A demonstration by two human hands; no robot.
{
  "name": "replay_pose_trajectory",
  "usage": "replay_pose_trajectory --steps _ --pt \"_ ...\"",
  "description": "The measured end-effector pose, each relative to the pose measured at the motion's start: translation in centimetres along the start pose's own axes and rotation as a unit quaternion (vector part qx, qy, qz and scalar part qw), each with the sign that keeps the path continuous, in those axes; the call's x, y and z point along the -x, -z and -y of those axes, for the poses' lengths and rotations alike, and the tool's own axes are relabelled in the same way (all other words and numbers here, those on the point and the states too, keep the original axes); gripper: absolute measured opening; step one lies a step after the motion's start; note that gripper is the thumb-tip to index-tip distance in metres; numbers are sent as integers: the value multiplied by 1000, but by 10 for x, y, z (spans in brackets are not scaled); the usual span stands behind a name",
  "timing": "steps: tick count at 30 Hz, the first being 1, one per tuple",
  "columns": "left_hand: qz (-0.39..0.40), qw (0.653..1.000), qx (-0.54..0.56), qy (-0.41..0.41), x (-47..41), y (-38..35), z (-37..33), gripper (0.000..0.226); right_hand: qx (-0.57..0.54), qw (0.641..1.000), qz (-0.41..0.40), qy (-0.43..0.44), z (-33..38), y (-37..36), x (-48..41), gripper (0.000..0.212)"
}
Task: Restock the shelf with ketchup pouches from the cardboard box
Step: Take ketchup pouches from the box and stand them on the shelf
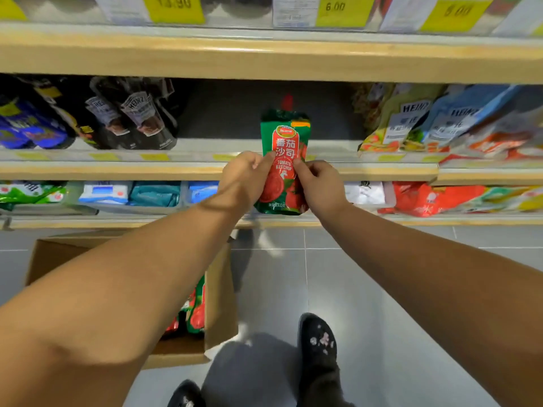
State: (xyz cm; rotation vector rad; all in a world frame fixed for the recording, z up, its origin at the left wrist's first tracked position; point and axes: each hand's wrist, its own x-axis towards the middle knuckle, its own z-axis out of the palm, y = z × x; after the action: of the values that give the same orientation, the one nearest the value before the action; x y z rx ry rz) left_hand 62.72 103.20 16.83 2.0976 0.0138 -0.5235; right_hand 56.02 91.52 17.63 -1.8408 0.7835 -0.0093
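A red and green ketchup pouch (284,142) with a red cap is held upright in front of the middle shelf (191,155). My left hand (245,176) pinches its left edge and my right hand (318,186) pinches its right edge. Behind the pouch the shelf has a bare gap between dark sauce pouches and pale ones. The cardboard box (219,292) stands open on the floor at lower left, under my left forearm, with more ketchup pouches (195,314) showing inside.
Dark Heinz pouches (138,118) fill the shelf left of the gap, pale Heinz pouches (440,121) the right. A lower shelf (176,223) holds assorted packets. An upper shelf edge (264,57) carries yellow price tags. My shoes (317,342) stand on grey floor tiles.
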Motion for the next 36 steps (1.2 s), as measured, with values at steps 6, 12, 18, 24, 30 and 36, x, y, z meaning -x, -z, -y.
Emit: replay_pose_trajectory --steps 6,12,18,24,30,36 --pt "-125 989 24 -76 -41 -14 -17 38 19 999 -15 43 14 7 -53 40" --pt "-139 985 28 -100 -84 -16 -23 44 29 997 -29 71 20 4 -98 34" --pt "-135 975 104 -140 -119 -22 -29 39 -3 994 -14 108 32 6 -129 43" --pt "-156 957 59 -237 -142 -33 -35 43 -32 985 -54 159 31 7 -150 45" --pt "-120 948 101 -277 -137 -60 -25 41 -69 980 -66 173 10 18 -157 35" --pt "-152 942 83 -288 -135 -73 -18 34 -80 975 -69 197 -11 26 -161 32"
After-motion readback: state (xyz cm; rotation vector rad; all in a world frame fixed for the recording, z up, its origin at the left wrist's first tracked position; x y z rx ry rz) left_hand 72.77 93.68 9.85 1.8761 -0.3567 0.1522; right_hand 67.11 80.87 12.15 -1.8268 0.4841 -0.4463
